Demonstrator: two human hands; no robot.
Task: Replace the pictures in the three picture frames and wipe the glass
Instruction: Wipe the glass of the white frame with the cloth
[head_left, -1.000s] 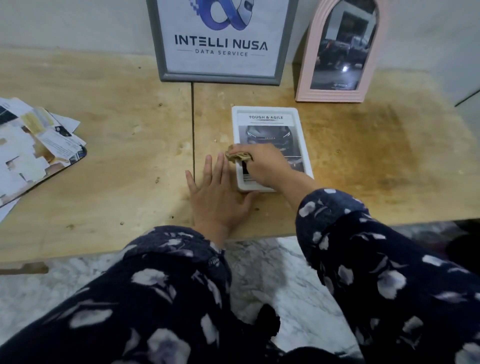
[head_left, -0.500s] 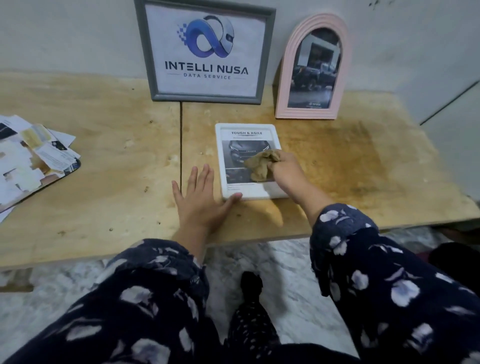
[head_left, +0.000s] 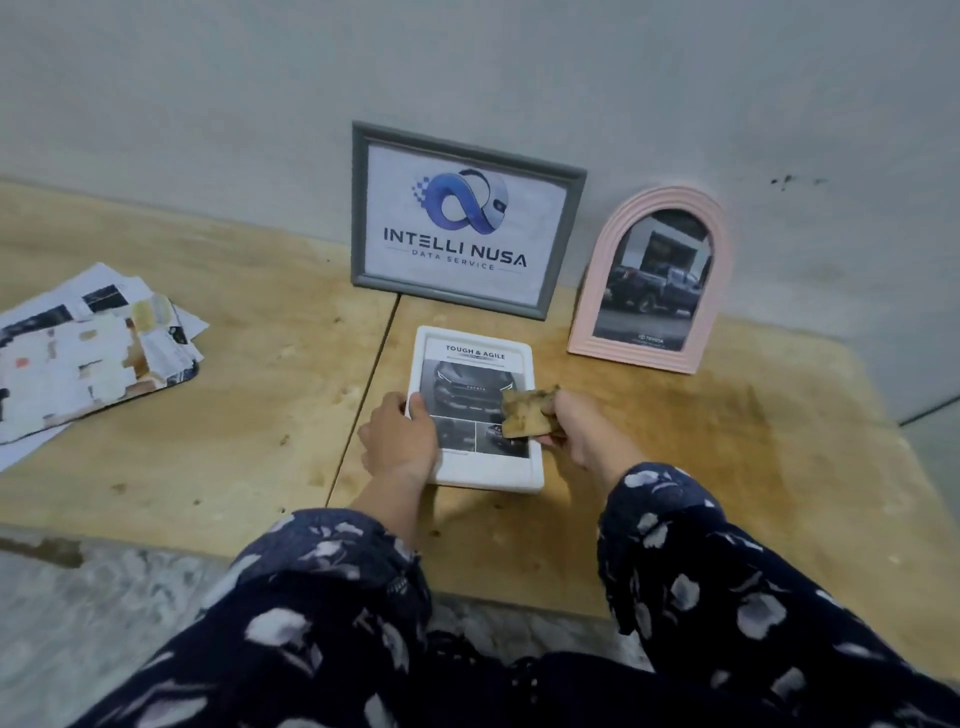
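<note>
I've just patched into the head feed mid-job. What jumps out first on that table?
Front and centre, a white frame with a car picture lies flat on the wooden table; the left hand grips its left edge, the right hand holds a tan cloth over its glass. Behind, a grey logo frame and pink arched frame stand against the wall.
</note>
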